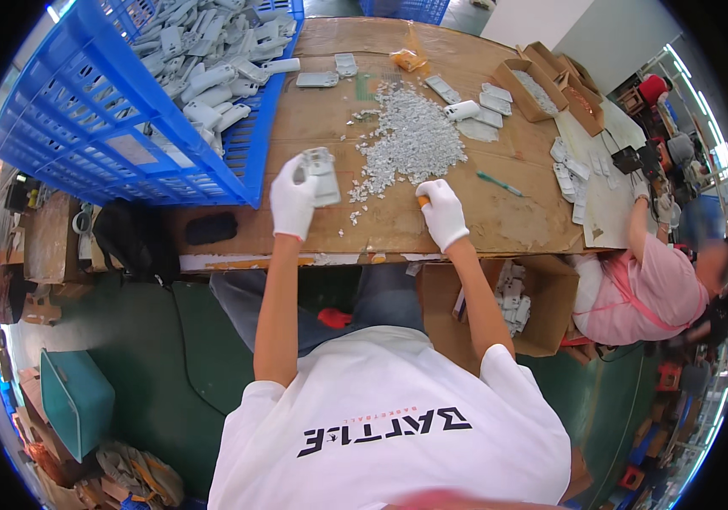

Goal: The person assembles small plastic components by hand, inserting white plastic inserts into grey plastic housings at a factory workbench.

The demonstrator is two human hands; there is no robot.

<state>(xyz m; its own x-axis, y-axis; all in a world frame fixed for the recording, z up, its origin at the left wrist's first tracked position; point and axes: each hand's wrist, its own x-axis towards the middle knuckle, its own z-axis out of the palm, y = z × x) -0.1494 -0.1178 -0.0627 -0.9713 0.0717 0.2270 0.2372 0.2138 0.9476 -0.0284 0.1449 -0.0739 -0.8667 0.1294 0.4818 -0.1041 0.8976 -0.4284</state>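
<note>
White-gloved, the left hand (291, 201) grips a pale grey plastic housing (324, 180) by its left edge, thumb and fingers closed on it. The housing is held over the near half of the cardboard-covered table (521, 231), between the blue crate (249, 189) and a spread of small, whitish pieces (411, 136). Its long axis runs mostly away from the person, the far end leaning slightly left and the near end slightly right; blur hides the finer detail of its face.

The right hand (444, 214), also gloved, has its fingers curled just beside the near right edge of the pieces. Something orange shows at its thumb side, but I cannot tell whether the hand holds it. Farther right, a teal screwdriver (502, 184) lies aslant, handle toward the left and shaft pointing right and nearer. Beyond the pieces, a loose housing (317, 79) lies crosswise.
</note>
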